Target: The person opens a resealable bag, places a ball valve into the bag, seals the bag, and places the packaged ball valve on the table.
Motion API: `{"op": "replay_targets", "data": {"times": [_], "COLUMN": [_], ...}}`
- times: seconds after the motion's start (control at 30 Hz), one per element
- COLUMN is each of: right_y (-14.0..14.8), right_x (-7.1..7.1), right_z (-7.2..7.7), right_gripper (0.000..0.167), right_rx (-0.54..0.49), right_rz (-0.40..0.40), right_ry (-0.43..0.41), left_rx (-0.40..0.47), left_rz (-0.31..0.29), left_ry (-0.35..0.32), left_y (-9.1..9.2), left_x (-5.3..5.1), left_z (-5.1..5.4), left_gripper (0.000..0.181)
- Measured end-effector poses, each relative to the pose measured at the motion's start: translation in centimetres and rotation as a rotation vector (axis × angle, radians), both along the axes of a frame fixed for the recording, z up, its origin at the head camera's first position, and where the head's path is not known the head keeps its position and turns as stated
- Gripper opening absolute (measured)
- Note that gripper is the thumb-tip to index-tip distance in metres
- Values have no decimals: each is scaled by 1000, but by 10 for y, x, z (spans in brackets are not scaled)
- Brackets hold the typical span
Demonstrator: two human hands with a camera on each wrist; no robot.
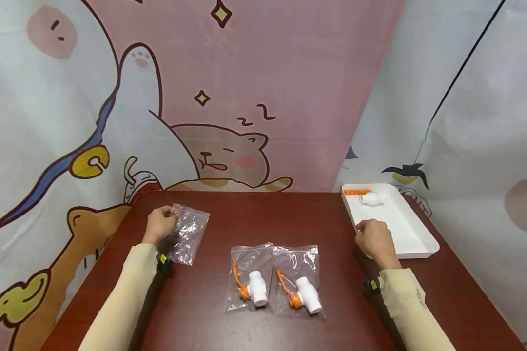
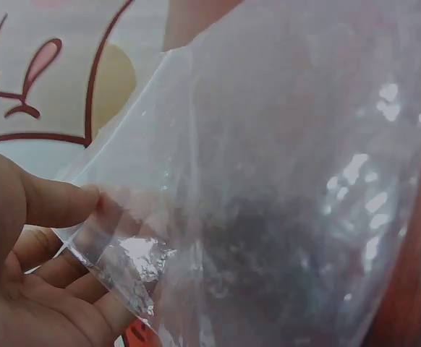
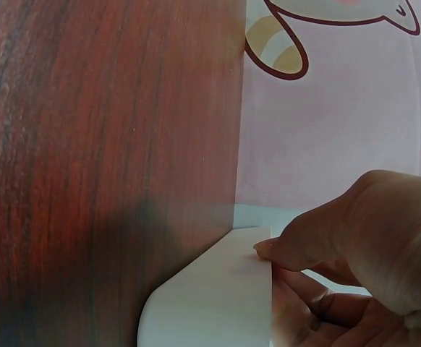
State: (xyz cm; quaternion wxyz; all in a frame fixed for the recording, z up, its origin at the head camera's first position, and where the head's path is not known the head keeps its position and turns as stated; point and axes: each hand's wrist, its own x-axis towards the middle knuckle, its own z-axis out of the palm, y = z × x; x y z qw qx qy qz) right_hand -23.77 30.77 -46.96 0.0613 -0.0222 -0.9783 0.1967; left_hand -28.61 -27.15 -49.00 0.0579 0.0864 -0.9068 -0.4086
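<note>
My left hand (image 1: 161, 224) pinches the top corner of a clear plastic bag (image 1: 190, 233) at the table's left; in the left wrist view the bag (image 2: 290, 195) looks empty, thumb on one side and fingers behind. On the right, my right hand (image 1: 375, 240) grips the left wall of a white tray (image 1: 414, 239), thumb outside and fingers inside, as the right wrist view shows on the tray wall (image 3: 210, 296). A white valve body (image 1: 371, 199) and an orange handle (image 1: 357, 192) lie at the tray's far end.
Two clear bags lie side by side at the table's front middle, the left bag (image 1: 252, 253) and the right bag (image 1: 296, 256). Each holds a white valve with an orange handle. A printed cloth (image 1: 316, 97) hangs behind the brown table (image 1: 202, 312).
</note>
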Motion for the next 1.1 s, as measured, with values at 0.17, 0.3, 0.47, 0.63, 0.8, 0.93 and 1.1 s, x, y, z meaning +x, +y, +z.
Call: {"op": "replay_targets", "data": {"times": [0.17, 0.3, 0.47, 0.63, 0.8, 0.93, 1.1], "right_y": [0, 1, 3, 3, 3, 2, 2], "right_x": [2, 2, 3, 3, 2, 2, 2], "right_z": [-1, -1, -2, -3, -4, -4, -4], "right_gripper": [29, 28, 28, 28, 28, 28, 29], "right_rx": [-3, -12, -15, -8, -10, -10, -10], "right_rz": [-3, -9, -18, -15, -30, -39, -47], "right_ry": [-12, -22, -26, -8, -18, -7, -5], "left_rx": [52, 79, 96, 108, 164, 236, 298], "left_rz": [-22, -52, -93, -126, -154, -182, -226], "left_ry": [33, 67, 116, 163, 184, 193, 207], "left_y": [13, 24, 38, 51, 67, 80, 91], "left_x": [9, 15, 21, 27, 36, 42, 48], "left_z": [3, 8, 14, 21, 34, 44, 51], "left_gripper": [20, 19, 18, 16, 16, 16, 13]}}
